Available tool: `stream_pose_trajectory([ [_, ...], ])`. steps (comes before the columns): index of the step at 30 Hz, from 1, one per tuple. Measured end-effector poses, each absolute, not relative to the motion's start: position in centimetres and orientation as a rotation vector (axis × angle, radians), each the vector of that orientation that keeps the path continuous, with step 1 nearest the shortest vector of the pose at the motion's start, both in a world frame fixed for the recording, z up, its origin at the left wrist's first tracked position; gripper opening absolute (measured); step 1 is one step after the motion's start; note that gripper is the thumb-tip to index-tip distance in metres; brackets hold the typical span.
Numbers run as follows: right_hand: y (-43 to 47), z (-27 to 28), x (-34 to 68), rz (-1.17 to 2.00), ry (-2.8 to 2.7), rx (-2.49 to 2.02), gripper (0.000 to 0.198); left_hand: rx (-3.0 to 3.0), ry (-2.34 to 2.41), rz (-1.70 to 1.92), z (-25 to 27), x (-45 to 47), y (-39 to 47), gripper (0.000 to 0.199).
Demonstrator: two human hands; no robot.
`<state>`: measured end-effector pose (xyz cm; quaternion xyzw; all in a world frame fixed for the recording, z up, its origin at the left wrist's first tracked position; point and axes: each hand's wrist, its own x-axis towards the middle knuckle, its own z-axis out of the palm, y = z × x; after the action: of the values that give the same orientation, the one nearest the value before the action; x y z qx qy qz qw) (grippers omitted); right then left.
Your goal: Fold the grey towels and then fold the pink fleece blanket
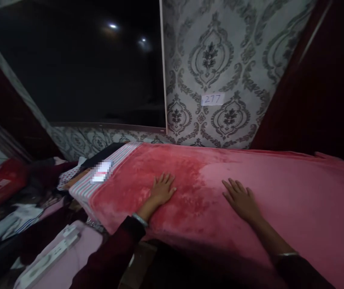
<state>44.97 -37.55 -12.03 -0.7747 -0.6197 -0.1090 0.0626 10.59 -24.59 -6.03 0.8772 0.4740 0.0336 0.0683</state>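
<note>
A pink-red plush blanket [295, 188] lies spread over a long low surface below the wall. Its pile looks darker and ruffled on the left half, paler and smoother on the right. My left hand [161, 189] rests flat on the darker area, fingers spread, with a bracelet at the wrist. Farther right, my right hand [240, 198] lies palm down on the paler part, its fingers stretched out. Neither hand grasps anything. A striped cloth [120, 154] shows along the blanket's left end, and a blurred-out bright phone-like object [101, 172] sits on it.
A large dark television [84, 68] hangs on the patterned wall, beside a paper label marked 277 [212, 99]. At lower left stand a pink stool-like surface with a white power strip [51, 257], heaped clothes [24, 218] and a red bag-like item [3, 182].
</note>
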Motion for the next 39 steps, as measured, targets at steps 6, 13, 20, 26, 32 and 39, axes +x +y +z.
stream_pose_trajectory([
  [6, -37.5, -13.0, 45.7, -0.418, -1.878, -2.269, 0.062, 2.554, 1.683, 0.112, -5.9, 3.4, -19.7, 0.065],
  [13, -37.8, -13.3, 45.8, -0.42, -1.879, -2.258, 0.07, 2.532, 1.788, 0.127, -5.4, -3.0, -16.1, 0.06],
  [20, -37.8, -14.0, 46.2, -0.437, -1.858, -2.197, 0.073, 2.447, 2.0, 0.218, -5.7, -3.5, -15.3, 0.065],
  [26, -37.7, -14.5, 46.4, -0.431, -1.844, -2.178, 0.075, 2.408, 2.129, 0.294, -5.6, -3.2, -16.1, 0.061],
  [32, -37.8, -13.7, 45.8, -0.396, -1.846, -2.228, 0.072, 2.381, 2.19, 0.321, -5.4, -3.1, -16.3, 0.06],
  [39, -37.9, -12.6, 45.3, -0.365, -1.866, -2.279, 0.067, 2.351, 2.241, 0.242, -5.3, -2.9, -16.0, 0.064],
])
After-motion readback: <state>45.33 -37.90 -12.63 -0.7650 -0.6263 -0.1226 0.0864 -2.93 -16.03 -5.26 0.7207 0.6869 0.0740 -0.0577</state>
